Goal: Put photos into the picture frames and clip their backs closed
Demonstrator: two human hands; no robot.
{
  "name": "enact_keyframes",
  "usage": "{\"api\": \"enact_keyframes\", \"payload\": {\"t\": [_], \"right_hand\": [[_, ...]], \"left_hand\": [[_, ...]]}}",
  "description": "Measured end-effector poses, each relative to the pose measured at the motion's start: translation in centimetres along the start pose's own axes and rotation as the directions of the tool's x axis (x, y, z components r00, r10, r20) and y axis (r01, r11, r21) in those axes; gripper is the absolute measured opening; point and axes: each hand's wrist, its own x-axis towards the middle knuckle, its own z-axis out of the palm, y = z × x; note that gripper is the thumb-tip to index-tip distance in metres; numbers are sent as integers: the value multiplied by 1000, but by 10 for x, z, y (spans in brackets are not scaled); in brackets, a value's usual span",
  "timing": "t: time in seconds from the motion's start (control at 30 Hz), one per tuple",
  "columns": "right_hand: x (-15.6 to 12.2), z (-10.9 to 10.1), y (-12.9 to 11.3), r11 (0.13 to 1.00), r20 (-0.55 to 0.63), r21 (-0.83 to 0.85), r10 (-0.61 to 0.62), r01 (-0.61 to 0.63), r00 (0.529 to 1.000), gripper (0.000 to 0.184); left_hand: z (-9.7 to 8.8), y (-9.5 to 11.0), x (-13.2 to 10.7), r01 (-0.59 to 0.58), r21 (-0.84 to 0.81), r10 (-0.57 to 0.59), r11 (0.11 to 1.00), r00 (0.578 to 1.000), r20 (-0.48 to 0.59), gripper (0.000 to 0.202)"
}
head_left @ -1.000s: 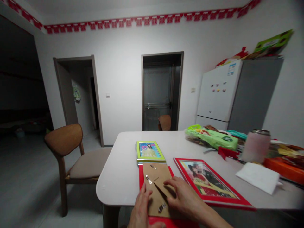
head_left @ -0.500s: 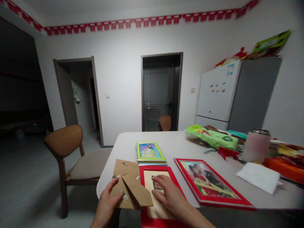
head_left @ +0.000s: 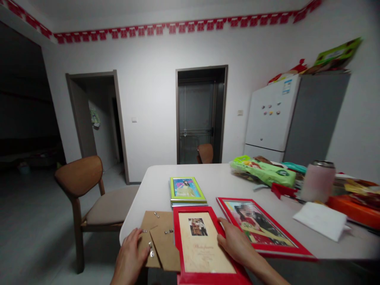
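A brown backing board (head_left: 164, 253) with small metal clips and a fold-out stand flap lies at the table's near left corner. My left hand (head_left: 130, 249) is closed at its left side, fingers and thumb on the board. To the right is a red picture frame (head_left: 210, 215), face up, with a cream insert bearing a small printed photo; its left edge overlaps the board. My right hand (head_left: 234, 241) grips this frame by its right edge. Another red frame (head_left: 267, 229) with a portrait lies further right. Behind sits a green frame (head_left: 187, 188), stacked on something pale.
On the table's right are a green packet (head_left: 267, 172), a pink jar (head_left: 319, 182), white paper (head_left: 320, 219) and an orange box (head_left: 356, 209). A wooden chair (head_left: 80, 174) stands left of the table (head_left: 216, 178). A fridge (head_left: 270, 114) is at the back right.
The backing board has gone down flatter, with its right part now under the red frame's edge. My right hand has moved from over the insert to the frame's right edge, uncovering the printed photo.
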Motion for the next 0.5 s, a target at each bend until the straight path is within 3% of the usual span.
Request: {"api": "enact_keyframes", "payload": {"t": [0.1, 0.2, 0.27, 0.37, 0.5], "right_hand": [[2, -8, -3, 936, 85, 308, 150, -169, 985, 56], [-3, -19, -15, 708, 270, 627, 196, -327, 943, 64], [-9, -28, -26, 589, 289, 736, 172, -333, 942, 69], [-15, -39, -43, 512, 255, 812, 120, -280, 959, 75], [-17, -44, -52, 410, 238, 879, 66, -244, 969, 82]], "left_hand": [[4, 10, -4, -67, 41, 69, 997, 996, -50, 41], [8, 43, -11, -168, -50, 160, 984, 977, -138, 38], [15, 73, -17, -247, -118, 239, 962, 968, -77, 42], [33, 116, -26, -364, -242, 395, 899, 914, 91, 54], [48, 151, -31, -426, -324, 489, 845, 860, 143, 59]]}}
